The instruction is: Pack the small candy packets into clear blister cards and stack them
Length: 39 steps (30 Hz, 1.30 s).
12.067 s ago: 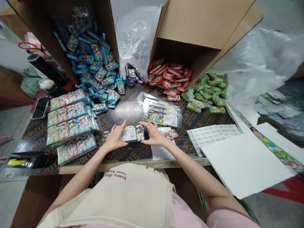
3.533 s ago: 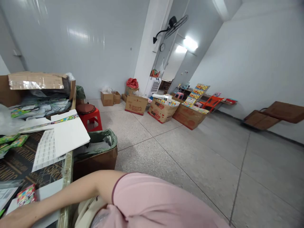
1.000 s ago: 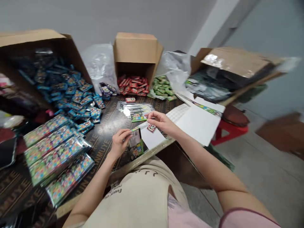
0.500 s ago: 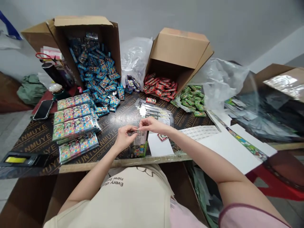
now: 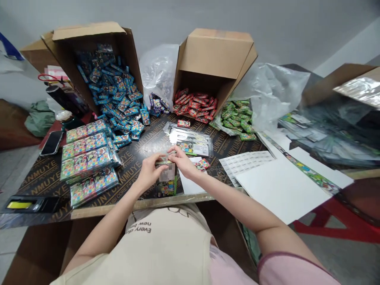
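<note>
Plastic shines on a small strip, held just above the dark surface. The left hand and right hand are both nearly shut, and their fingertips pinch the strip close together. It is too small to see well. A printed card lies right below. Small red packs sit near white paper. A soft pinch helps the strip stay flat.

The head-worn camera faces forward and down, close above the left hand and right hand.
</note>
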{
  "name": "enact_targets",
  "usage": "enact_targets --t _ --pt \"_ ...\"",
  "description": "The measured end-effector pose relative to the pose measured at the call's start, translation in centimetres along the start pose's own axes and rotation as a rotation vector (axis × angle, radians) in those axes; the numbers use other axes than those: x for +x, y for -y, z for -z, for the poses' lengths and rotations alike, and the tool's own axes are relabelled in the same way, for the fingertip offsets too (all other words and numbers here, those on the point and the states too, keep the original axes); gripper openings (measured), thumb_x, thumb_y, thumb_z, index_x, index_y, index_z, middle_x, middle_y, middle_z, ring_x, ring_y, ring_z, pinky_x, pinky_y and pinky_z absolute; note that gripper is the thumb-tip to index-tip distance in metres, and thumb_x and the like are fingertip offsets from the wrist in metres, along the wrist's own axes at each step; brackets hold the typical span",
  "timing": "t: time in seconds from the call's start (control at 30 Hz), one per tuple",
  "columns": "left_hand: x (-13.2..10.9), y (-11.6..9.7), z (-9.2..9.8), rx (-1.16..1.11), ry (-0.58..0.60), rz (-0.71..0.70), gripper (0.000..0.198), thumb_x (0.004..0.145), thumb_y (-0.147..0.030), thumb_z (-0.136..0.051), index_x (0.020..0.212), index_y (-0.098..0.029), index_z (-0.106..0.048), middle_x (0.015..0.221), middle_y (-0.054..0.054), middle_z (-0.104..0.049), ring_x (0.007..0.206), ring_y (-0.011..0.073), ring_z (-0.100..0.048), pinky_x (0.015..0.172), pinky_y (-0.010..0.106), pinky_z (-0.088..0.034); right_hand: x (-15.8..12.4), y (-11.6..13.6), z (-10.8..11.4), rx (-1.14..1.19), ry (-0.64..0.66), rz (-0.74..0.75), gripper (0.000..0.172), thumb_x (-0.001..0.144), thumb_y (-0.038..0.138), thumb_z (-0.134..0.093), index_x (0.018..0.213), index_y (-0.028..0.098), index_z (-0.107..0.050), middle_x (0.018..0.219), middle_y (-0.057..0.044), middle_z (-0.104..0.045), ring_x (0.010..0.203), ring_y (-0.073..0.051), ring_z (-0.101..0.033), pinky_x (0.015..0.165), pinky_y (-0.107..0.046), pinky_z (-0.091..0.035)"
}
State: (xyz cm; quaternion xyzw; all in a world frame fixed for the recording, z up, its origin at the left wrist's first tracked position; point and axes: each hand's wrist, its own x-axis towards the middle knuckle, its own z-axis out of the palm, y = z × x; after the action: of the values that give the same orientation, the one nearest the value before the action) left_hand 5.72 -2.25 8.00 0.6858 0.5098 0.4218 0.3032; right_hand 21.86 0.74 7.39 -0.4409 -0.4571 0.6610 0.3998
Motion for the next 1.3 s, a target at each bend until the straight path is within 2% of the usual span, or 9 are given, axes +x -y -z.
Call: enact_targets --t 0.17,0.27,0.37,0.47,0.53,0.63,0.83,1.0,1.3 --pt "0.6 2.2 3.4 -0.276 -0.367 0.189 0.029 0.07 -0.033 -0.073 0.095 -0.018 -0.07 0.083 0.003 -0.065 0.074 0.0145 -0.059 0.071 0.026 -0.048 -1.0 -1.9 0.9 -0.118 -0.195 0.139 0.056 0.064 0.044 -0.073 0.113 0.026 -0.052 0.099 -0.003 -0.063 0.093 -0.019 -0.059 0.077 -0.031 -0.045" --pt "-0.4 4.1 4.6 -0.496 -0.491 0.284 0.051 0.068 -0.038 -0.075 0.114 -0.021 -0.062 0.08 -0.001 -0.059 0.068 0.0108 -0.057 0.067 0.022 -0.048 -1.1 -3.4 2.1 -0.12 -0.178 0.12 0.05 0.055 0.04 -0.081 0.097 0.021 -0.059 0.087 -0.002 -0.064 0.081 -0.02 -0.06 0.071 -0.031 -0.047" --pt "-2.1 5.1 4.5 -0.334 -0.35 0.357 0.074 0.064 -0.041 -0.078 0.13 -0.022 -0.05 0.079 -0.001 -0.058 0.072 0.0144 -0.06 0.071 0.028 -0.05 -0.9 -3.9 3.1 0.013 -0.215 0.118 0.04 0.062 0.039 -0.076 0.092 0.021 -0.058 0.071 0.002 -0.061 0.066 -0.017 -0.059 0.063 -0.03 -0.047" --pt "-3.0 4.3 3.4 0.089 -0.227 0.227 0.092 0.058 -0.042 -0.082 0.138 -0.023 -0.041 0.112 0.009 -0.059 0.108 0.0267 -0.056 0.093 0.041 -0.045 -1.4 -3.1 3.0 -0.163 -0.219 0.228 0.033 0.065 0.031 -0.074 0.093 0.021 -0.061 0.072 0.003 -0.062 0.068 -0.016 -0.059 0.065 -0.029 -0.047" --pt "-3.0 2.8 2.3 0.191 -0.065 0.092 0.097 0.059 -0.042 -0.082 0.142 -0.025 -0.036 0.13 0.011 -0.052 0.121 0.0294 -0.048 0.101 0.043 -0.04 -2.0 -2.4 2.0 -0.337 -0.071 0.299 0.028 0.067 0.027 -0.073 0.093 0.021 -0.064 0.078 0.002 -0.064 0.072 -0.015 -0.058 0.069 -0.028 -0.047" --pt "-2.5 0.9 0.9 0.077 0.222 0.07 0.082 0.073 -0.039 -0.072 0.144 -0.027 -0.033 0.111 0.005 -0.063 0.098 0.0218 -0.061 0.089 0.035 -0.047 -2.4 -1.9 1.4 -0.376 0.135 0.35 0.042 0.071 0.031 -0.073 0.111 0.023 -0.061 0.085 0.001 -0.066 0.076 -0.015 -0.061 0.073 -0.028 -0.047" --pt "-1.7 2.3 0.7 -0.167 -0.015 0.229 0.048 0.075 -0.037 -0.068 0.12 -0.022 -0.059 0.1 0.003 -0.065 0.082 0.0172 -0.061 0.077 0.029 -0.048 1.2 -3.4 8.6 -0.788 -0.268 0.394 0.016 0.08 0.027 -0.066 0.094 0.019 -0.067 0.097 -0.008 -0.068 0.092 -0.023 -0.058 0.085 -0.037 -0.041" --pt "-1.5 4.3 0.9 -0.279 -0.064 0.312 0.038 0.068 -0.036 -0.075 0.1 -0.019 -0.065 0.094 0.003 -0.067 0.081 0.0177 -0.062 0.075 0.029 -0.049 3.4 -6.2 11.7 -1.113 -0.098 0.185 0.01 0.085 0.024 -0.061 0.082 0.019 -0.069 0.087 -0.008 -0.069 0.091 -0.025 -0.053 0.082 -0.037 -0.032" --pt "1.1 3.5 3.9 -0.239 0.007 0.453 0.028 0.061 -0.038 -0.078 0.076 -0.015 -0.074 0.075 0.006 -0.072 0.069 0.0185 -0.063 0.067 0.028 -0.047 4.8 -8.3 11.2 -1.303 0.096 0.293 0.005 0.08 0.024 -0.067 0.081 0.019 -0.068 0.087 -0.006 -0.062 0.092 -0.023 -0.05 0.08 -0.034 -0.026"
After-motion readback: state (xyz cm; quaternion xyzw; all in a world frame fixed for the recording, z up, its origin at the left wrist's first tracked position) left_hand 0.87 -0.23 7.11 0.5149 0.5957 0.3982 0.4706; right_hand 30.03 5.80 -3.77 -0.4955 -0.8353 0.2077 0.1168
